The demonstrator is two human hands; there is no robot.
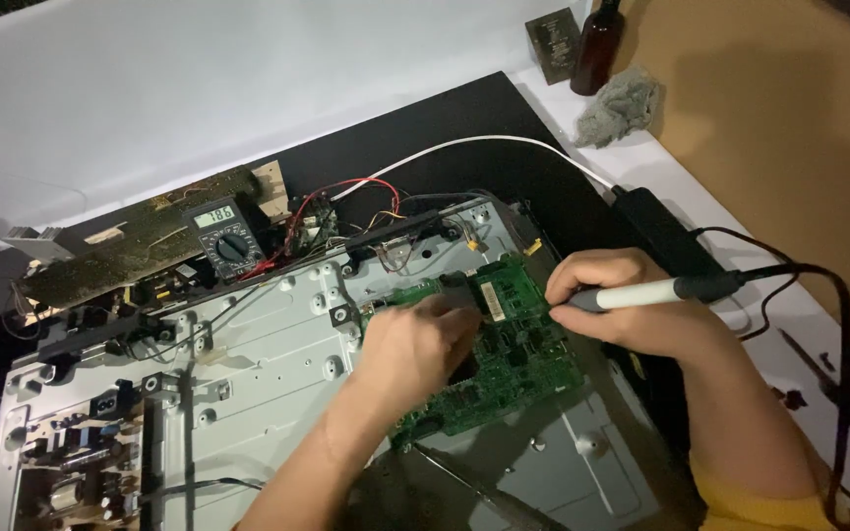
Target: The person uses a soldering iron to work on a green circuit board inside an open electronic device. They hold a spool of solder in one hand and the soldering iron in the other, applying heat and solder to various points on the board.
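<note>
Left hand: the left hand (415, 349) lies on the green circuit board (504, 369), fingers curled together and pressing on its upper left part, next to a small dark block; I cannot tell if it pinches something
Right hand: the right hand (622, 305) is closed around a pen-shaped tool (661, 291) with a white grip and a black rear end, held like a pencil, its tip pointing to the upper edge of the board; the tip itself is hidden behind the fingers
Circuit board: it rests flat, a little turned, on the grey metal chassis (268, 374), between both hands; it looks light and stiff but fragile, with many small parts on top, so I judge it is better to take it by the bare edges and not by the components
Tool cable: a black cable (838, 324) goes from the tool toward the right side
Power board: a second board with larger parts (71, 472) sits at the lower left of the chassis
Multimeter: a dark multimeter (228, 236) with a lit display stands behind the chassis, red and black wires (346, 197) just beside it
Far corner: a brown bottle (597, 44) and a grey cloth (622, 103) lie on the white surface, well apart from the hands
</note>
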